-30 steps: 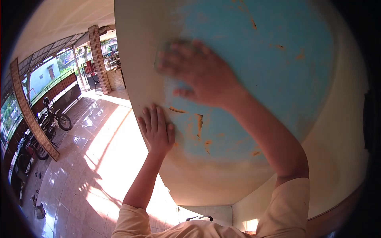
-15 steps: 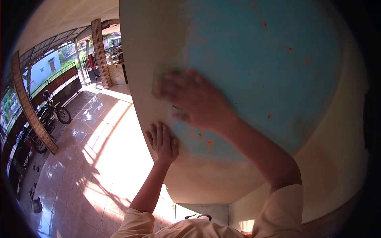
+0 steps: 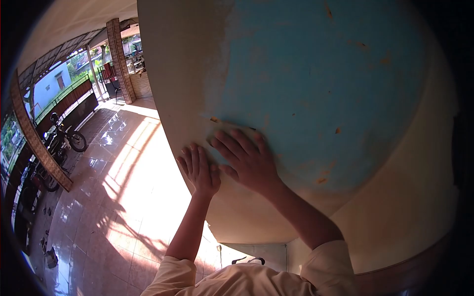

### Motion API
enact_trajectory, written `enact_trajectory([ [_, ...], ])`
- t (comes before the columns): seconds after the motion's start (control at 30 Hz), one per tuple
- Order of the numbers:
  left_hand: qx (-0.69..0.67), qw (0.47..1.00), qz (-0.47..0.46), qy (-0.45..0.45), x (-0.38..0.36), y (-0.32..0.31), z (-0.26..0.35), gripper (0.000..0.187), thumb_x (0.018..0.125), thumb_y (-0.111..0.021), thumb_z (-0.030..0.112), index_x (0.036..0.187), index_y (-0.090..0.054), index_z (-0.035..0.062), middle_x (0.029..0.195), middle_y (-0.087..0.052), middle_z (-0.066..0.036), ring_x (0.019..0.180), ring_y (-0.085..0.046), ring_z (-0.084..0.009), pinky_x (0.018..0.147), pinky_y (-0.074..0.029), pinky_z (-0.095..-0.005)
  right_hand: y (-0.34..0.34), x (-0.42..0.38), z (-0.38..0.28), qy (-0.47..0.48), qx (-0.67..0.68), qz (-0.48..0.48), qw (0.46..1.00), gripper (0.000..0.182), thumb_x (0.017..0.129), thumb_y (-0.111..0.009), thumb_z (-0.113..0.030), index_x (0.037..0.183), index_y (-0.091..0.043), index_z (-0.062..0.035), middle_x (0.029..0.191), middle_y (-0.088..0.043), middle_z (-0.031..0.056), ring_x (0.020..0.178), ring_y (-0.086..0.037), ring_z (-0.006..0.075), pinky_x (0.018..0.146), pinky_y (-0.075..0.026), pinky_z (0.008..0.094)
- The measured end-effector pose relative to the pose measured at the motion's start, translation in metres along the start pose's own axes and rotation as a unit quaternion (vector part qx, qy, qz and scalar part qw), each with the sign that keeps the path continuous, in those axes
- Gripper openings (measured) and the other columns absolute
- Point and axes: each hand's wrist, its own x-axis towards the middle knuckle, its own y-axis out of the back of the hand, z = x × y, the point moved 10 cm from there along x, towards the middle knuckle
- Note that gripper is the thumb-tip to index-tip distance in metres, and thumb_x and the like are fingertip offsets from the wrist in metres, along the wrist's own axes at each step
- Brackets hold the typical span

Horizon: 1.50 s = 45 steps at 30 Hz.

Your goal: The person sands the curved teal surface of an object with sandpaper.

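A large curved surface (image 3: pixel 187 64), beige with a broad worn blue patch (image 3: pixel 296 79), rises in front of me. My left hand (image 3: pixel 198 170) lies flat near its left edge, fingers stretched out. Just to the right, my right hand (image 3: pixel 244 158) presses against the lower left of the blue patch. Its fingers are extended, and a thin dark edge shows along the fingertips. Something flat seems to lie beneath them, but its kind is hidden. Small orange-brown marks, including a chipped spot (image 3: pixel 322 178), dot the blue area.
Sunlit floor tiles (image 3: pixel 143 197) stretch to the left. Farther off, a motorcycle (image 3: pixel 61 138) stands beyond a slanting pillar (image 3: pixel 42 148), near a dark gate (image 3: pixel 81 108). A beige wall (image 3: pixel 405 212) runs along the right.
My right hand has moved down and slightly right across the surface, from a blurred position higher up. My left hand keeps nearly the same place. The view has shifted slightly.
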Motion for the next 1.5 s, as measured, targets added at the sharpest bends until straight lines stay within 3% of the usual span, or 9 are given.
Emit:
enact_trajectory([
  [0.13, 0.022, 0.999, -0.020, -0.014, -0.009, -0.004, -0.002, 0.063, 0.105, -0.039, 0.031, 0.155, -0.034, -0.0073, 0.163, -0.030, -0.027, 0.155, -0.017, -0.0473, 0.124, -0.005, -0.0610, -0.017, -0.072, 0.030, -0.096, -0.006, -0.029, 0.995, 0.070, 0.092, -0.061, -0.056, 0.156, -0.043, -0.0323, 0.164, -0.035, -0.0038, 0.151, -0.030, 0.0240, 0.120, -0.019, 0.0593],
  [0.37, 0.025, 1.000, -0.012, 0.007, -0.015, -0.008, -0.002, 0.064, 0.104, -0.039, 0.030, 0.155, -0.033, -0.0071, 0.164, -0.028, -0.028, 0.155, -0.014, -0.0476, 0.123, -0.002, -0.0625, 0.073, -0.020, 0.149, -0.265, -0.018, 0.119, 0.957, 0.074, 0.100, -0.046, -0.056, 0.158, -0.037, -0.0106, 0.168, -0.024, 0.0173, 0.155, -0.013, 0.0449, 0.119, -0.004, 0.0694],
  [0.6, 0.015, 1.000, -0.012, 0.017, -0.029, -0.010, 0.001, 0.065, 0.105, -0.039, 0.031, 0.157, -0.029, -0.0072, 0.166, -0.024, -0.027, 0.156, -0.009, -0.0470, 0.123, 0.000, -0.0630, -0.086, -0.168, -0.004, -0.226, 0.018, -0.059, 0.972, 0.066, 0.096, -0.052, -0.058, 0.141, -0.054, -0.0102, 0.157, -0.035, 0.0227, 0.143, -0.025, 0.0556, 0.109, -0.014, 0.0806],
  [0.73, 0.013, 1.000, -0.008, -0.004, -0.034, -0.009, 0.006, 0.066, 0.105, -0.038, 0.032, 0.158, -0.028, -0.0066, 0.167, -0.022, -0.026, 0.156, -0.008, -0.0468, 0.123, 0.000, -0.0635, -0.094, -0.203, 0.004, -0.244, 0.064, -0.117, 0.961, 0.063, 0.098, -0.051, -0.056, 0.139, -0.055, -0.0098, 0.157, -0.033, 0.0240, 0.143, -0.023, 0.0555, 0.109, -0.014, 0.0805],
  [1.0, 0.020, 1.000, -0.020, -0.002, -0.034, -0.007, 0.008, 0.064, 0.106, -0.036, 0.031, 0.158, -0.027, -0.0050, 0.167, -0.022, -0.025, 0.156, -0.007, -0.0469, 0.123, 0.000, -0.0636, -0.002, -0.095, 0.087, -0.296, 0.067, 0.039, 0.952, 0.072, 0.102, -0.040, -0.056, 0.154, -0.041, -0.0070, 0.169, -0.017, 0.0210, 0.156, -0.001, 0.0482, 0.117, 0.005, 0.0720],
  [1.2, 0.013, 1.000, -0.019, -0.007, -0.054, -0.011, 0.008, 0.059, 0.107, -0.035, 0.026, 0.157, -0.031, -0.0035, 0.166, -0.025, -0.024, 0.156, -0.008, -0.0473, 0.123, -0.001, -0.0636, -0.123, -0.229, -0.058, -0.194, 0.107, -0.136, 0.966, 0.066, 0.095, -0.052, -0.055, 0.143, -0.052, -0.0101, 0.139, -0.044, 0.0214, 0.125, -0.038, 0.0489, 0.104, -0.017, 0.0814],
  [1.3, 0.007, 1.000, -0.008, -0.005, -0.061, -0.014, 0.008, 0.057, 0.107, -0.035, 0.026, 0.157, -0.034, -0.0019, 0.166, -0.027, -0.022, 0.156, -0.011, -0.0475, 0.123, -0.002, -0.0643, -0.115, -0.205, -0.048, -0.217, 0.148, -0.132, 0.956, 0.067, 0.094, -0.055, -0.055, 0.144, -0.051, -0.0110, 0.143, -0.043, 0.0203, 0.127, -0.037, 0.0485, 0.105, -0.016, 0.0807],
  [1.33, 0.006, 1.000, -0.014, -0.007, -0.064, -0.012, 0.009, 0.057, 0.107, -0.036, 0.026, 0.157, -0.034, -0.0019, 0.166, -0.027, -0.022, 0.156, -0.010, -0.0474, 0.123, -0.001, -0.0643, -0.094, -0.175, -0.029, -0.234, 0.127, -0.130, 0.955, 0.069, 0.093, -0.056, -0.058, 0.149, -0.049, -0.0172, 0.155, -0.040, 0.0106, 0.133, -0.036, 0.0377, 0.104, -0.023, 0.0731],
  [1.5, 0.014, 1.000, -0.017, -0.018, -0.063, -0.013, 0.008, 0.059, 0.107, -0.035, 0.025, 0.158, -0.029, -0.0024, 0.167, -0.024, -0.023, 0.156, -0.008, -0.0473, 0.123, -0.001, -0.0642, -0.035, -0.084, 0.023, -0.268, 0.123, 0.027, 0.955, 0.074, 0.098, -0.045, -0.060, 0.158, -0.039, -0.0170, 0.168, -0.025, 0.0123, 0.155, -0.010, 0.0406, 0.115, 0.005, 0.0726],
])
